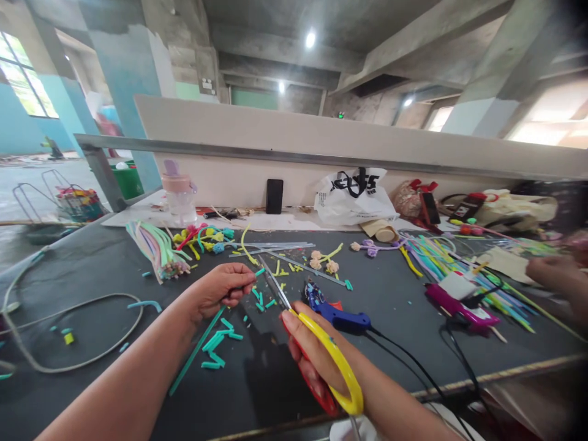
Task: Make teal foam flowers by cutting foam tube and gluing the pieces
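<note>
My right hand [312, 358] is closed through the yellow and red handles of a pair of scissors [337, 367], whose blades point up and left with their tips parted. My left hand [223, 288] pinches a long teal pipe cleaner [197, 349] that slants down to the left; its upper end meets the scissor blades by a small teal piece [260, 272]. Several short teal offcuts [218, 349] lie on the dark table [92, 343] under my hands. A blue glue gun [337, 313] lies just right of the blades, with its black cord trailing right.
Bundles of coloured pipe cleaners [158, 248] and small pipe-cleaner flowers [321, 262] lie behind. A pink glue gun [462, 306] and another person's hand [551, 275] are at right. A bottle [179, 196], a phone [274, 196] and a white bag [351, 196] stand by the back wall. A grey cable [68, 361] loops at left.
</note>
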{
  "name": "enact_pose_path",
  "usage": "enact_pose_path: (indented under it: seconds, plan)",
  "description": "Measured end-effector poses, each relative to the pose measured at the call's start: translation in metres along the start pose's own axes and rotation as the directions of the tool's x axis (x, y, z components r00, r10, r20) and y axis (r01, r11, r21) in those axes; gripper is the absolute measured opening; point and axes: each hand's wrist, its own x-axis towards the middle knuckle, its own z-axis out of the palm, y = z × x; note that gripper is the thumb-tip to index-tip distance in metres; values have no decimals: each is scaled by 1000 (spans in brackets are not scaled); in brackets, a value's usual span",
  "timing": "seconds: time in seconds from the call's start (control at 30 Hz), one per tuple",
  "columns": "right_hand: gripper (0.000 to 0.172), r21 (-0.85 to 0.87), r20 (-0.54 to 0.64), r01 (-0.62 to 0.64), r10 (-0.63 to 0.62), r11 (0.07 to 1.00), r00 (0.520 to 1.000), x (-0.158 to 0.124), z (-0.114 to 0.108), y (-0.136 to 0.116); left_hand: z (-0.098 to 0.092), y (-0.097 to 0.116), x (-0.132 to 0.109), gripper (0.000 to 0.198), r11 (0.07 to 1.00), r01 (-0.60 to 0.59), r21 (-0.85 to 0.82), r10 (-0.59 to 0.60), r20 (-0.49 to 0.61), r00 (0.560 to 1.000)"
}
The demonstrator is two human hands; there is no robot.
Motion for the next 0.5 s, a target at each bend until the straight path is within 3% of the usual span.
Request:
enact_pose_path:
  seconds: [0.3,0.5]
  plan:
    - [35,80,33,-32,29,996,999,-4,-3,-3,-4,-2,-2,20,997,-58,-51,58,-11,998]
    - [33,-44,21,-33,34,998,999,-7,-1,-12,0,0,-5,19,997,-68,-47,67,-27,997]
